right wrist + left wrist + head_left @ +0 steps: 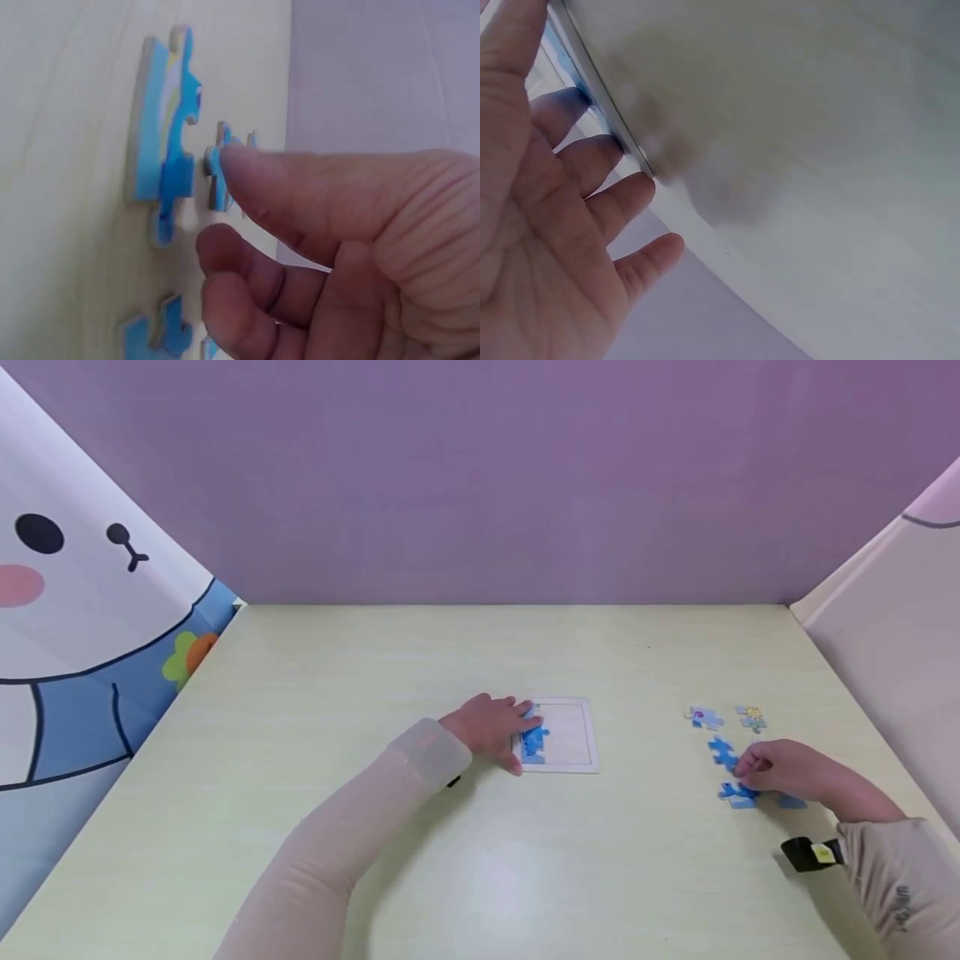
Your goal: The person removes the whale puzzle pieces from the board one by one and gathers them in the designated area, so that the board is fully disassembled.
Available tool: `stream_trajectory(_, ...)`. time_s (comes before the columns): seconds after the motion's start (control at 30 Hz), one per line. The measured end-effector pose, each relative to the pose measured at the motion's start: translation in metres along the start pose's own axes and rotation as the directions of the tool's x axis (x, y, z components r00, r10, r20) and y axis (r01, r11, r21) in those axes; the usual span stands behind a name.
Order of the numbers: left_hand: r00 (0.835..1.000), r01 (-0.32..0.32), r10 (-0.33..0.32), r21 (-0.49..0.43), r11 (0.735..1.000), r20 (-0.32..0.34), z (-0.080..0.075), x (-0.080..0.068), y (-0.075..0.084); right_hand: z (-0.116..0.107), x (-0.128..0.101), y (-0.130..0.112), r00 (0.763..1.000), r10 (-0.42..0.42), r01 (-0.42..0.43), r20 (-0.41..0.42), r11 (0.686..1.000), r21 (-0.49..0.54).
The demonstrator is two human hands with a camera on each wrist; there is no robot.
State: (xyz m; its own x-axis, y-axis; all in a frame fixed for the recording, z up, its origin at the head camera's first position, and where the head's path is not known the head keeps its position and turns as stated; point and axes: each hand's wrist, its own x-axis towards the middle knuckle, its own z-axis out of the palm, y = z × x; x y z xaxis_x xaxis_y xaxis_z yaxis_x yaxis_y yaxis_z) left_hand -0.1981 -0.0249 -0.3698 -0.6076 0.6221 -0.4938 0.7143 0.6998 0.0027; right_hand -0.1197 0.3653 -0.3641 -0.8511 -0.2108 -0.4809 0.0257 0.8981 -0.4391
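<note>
Pale sleeves (322, 843) come nearest in the head view, reaching in from the lower edge, the right cuff carrying a black device (806, 854) with a yellow label. On the light tabletop (405, 893), the left hand (491, 727) lies over the left edge of a white puzzle tray (572, 737), fingers spread and fairly straight. Blue fitted pieces (533, 745) sit along that side of the tray, its bare base showing to their right. Well apart, over to the right, are a lilac piece (705, 718), a piece with a yellow sun-like shape (752, 718), a blue piece (722, 752) and, nearer me, a lower blue piece (738, 797); another piece (792, 802) is partly covered by the right hand (787, 772), which is low over the group, fingers bent. Behind hangs a purple cloth (517, 485), with a cartoon print (75, 635) at the left

From the left wrist, the palm looms close; several fingertips rest along the tray's edge, slightly bent and gripping nothing, while the lowest finger stands past its corner

From the right wrist, the thumb points forward over loosely curled fingers, a gap between them and nothing held that I can see; blue pieces lie just beyond, and whether the thumb touches one I cannot tell
</note>
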Motion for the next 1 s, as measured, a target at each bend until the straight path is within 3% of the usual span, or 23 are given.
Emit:
stream_trajectory(0.13,0.999,0.036,-0.037,0.048,0.998,0.021,0.002,-0.001,-0.001,-0.004,0.008,-0.011,1.000,-0.001,0.001,0.004,1.000,0.025)
stream_trajectory(0.27,0.998,0.046,-0.048,0.069,0.997,0.027,0.006,-0.003,-0.001,-0.006,0.017,-0.027,0.998,-0.058,0.058,0.001,0.998,0.019)
stream_trajectory(0.47,1.000,0.000,-0.001,0.106,0.994,0.013,0.008,-0.005,0.000,-0.004,0.029,-0.056,0.983,-0.183,0.183,-0.032,0.983,-0.003)
stream_trajectory(0.73,0.997,-0.072,0.074,0.075,0.995,-0.016,0.011,-0.014,-0.001,0.007,0.055,-0.092,0.969,-0.234,0.240,-0.081,0.968,0.077)
stream_trajectory(1.0,0.987,-0.159,0.161,0.059,0.985,-0.027,0.011,-0.028,0.002,0.010,0.074,-0.118,0.955,-0.264,0.274,-0.135,0.960,0.061)
